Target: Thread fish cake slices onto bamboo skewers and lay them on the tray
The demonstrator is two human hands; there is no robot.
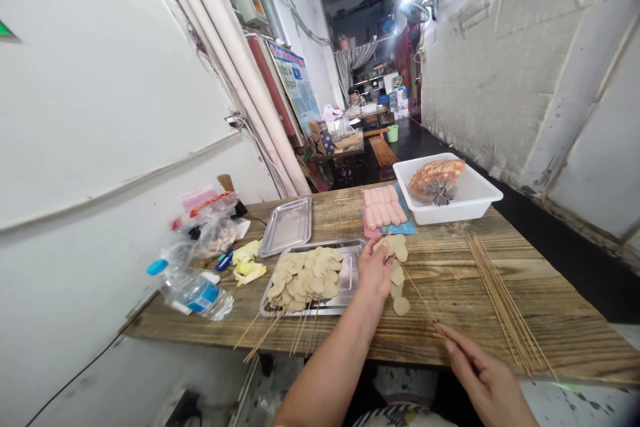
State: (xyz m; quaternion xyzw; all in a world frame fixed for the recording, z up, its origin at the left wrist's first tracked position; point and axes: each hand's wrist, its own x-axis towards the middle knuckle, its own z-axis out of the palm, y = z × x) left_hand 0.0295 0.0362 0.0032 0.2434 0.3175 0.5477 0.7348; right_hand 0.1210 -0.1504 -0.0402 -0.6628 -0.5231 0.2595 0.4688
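My left hand [375, 270] is closed on some pale, round, flat slices [399, 247] above the middle of the table. Its thumb and fingers partly hide them. Between thumb and fingers, my right hand [485, 377] pinches the near end of a thin bamboo skewer [419, 293]. The skewer slants up to the slices at my left hand; whether its tip has pierced one is hidden. A few loose slices [401, 306] lie on the wood just below. Left of my forearm, a metal tray [354, 280] bears a heap of skewered slices [305, 277], their sticks poking over the near edge.
Bare bamboo skewers [505, 300] lie at right. Farther back are packed pink sausages [384, 205] and a white tub [450, 213] with a bagged item. A second metal tray [287, 225], a water bottle [203, 295], yellowish leaves [249, 271] and plastic bags [219, 230] are at left.
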